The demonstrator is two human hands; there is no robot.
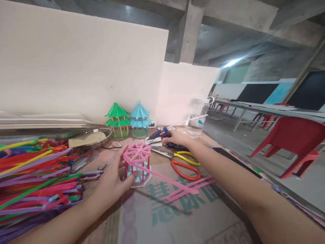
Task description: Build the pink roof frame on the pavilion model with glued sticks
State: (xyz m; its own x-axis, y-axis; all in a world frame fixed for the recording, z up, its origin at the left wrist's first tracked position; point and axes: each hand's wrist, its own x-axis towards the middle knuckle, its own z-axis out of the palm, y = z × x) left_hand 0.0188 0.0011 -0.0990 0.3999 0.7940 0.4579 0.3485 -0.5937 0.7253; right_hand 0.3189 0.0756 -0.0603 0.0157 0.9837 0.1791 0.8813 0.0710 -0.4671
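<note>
Left hand [111, 181] cupped around the pink straw frame [137, 165], thumb against its near side at the base, fingers spread along its left side up to the top rim; hold is loose, not clenched. Left forearm enters from lower left, low over the cardboard sheet [177, 217]. The frame stands upright on the cardboard near the middle of the table, a long pink strip trailing from it to the right toward loose pink strips [193, 188]. Heap of coloured straws [35, 176] just left of the hand. Right arm stretched forward from lower right; right hand [177, 137] closed over the handle of the blue glue gun [158, 134], beyond the scissors [181, 162]. Farther back: green straw pagoda [117, 120], blue straw pagoda [139, 119], clear plastic jar [199, 117], white wall board behind.
</note>
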